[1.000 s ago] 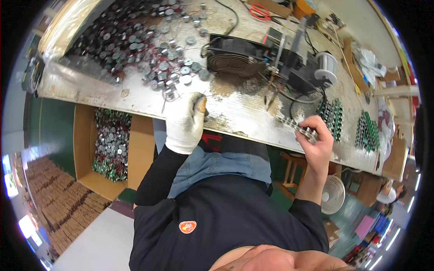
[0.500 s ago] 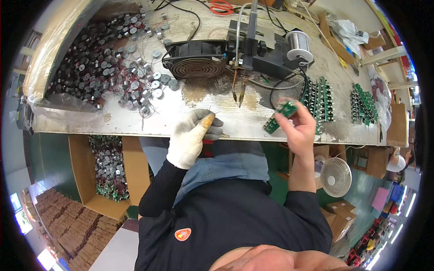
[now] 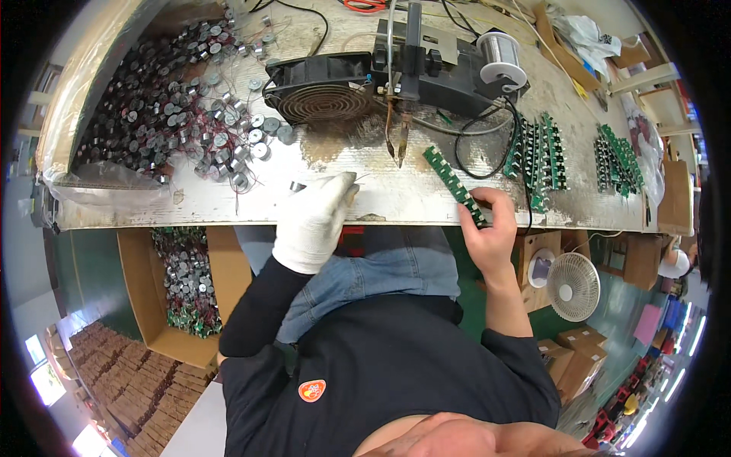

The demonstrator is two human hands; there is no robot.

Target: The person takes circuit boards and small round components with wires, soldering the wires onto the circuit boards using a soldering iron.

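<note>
Near the bench edge, right hand (image 3: 487,232) fingers clamp green board strip (image 3: 455,185), angled up-left.

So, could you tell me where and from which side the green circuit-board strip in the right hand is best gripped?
Probably by its long edges near the lower end, where the right hand already pinches it. The green circuit-board strip is long and narrow, angled up and left toward the soldering tips, so coming from the near table edge keeps the far end free.
</note>
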